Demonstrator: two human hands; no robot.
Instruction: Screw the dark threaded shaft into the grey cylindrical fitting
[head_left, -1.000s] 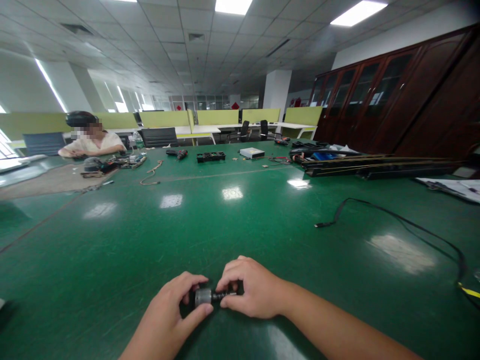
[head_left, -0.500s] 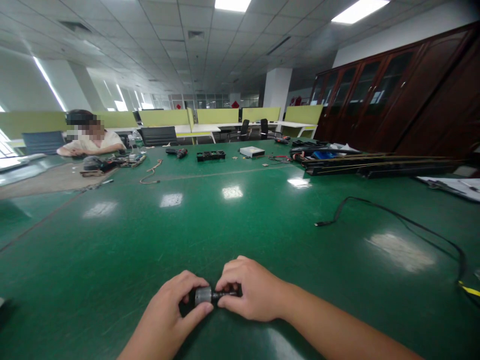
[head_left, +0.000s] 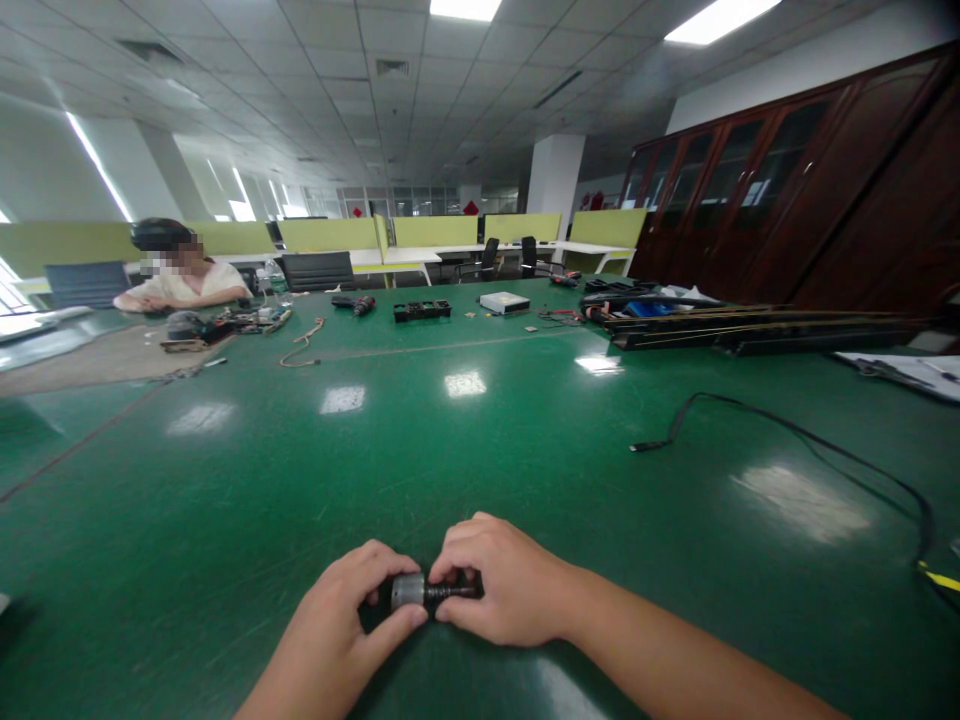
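Note:
Low in the view, just above the green tabletop or resting on it, is a short grey metal cylinder with a dark ridged shaft extending to the right. My left hand grips the cylinder between thumb and fingers from the left. From the other side, the thumb and fingertips of my right hand close around the shaft. The piece lies roughly level, and part of the shaft's far end is hidden in my right hand's curled fingers.
A black cable curves along the right side of the green table. Farther back stand a power drill, a black frame, a flat silver box and long dark rails. Another person sits at the far left.
Both hands keep almost the same pose. The right fingertips have shifted very slightly on the shaft, and slightly more of it shows.

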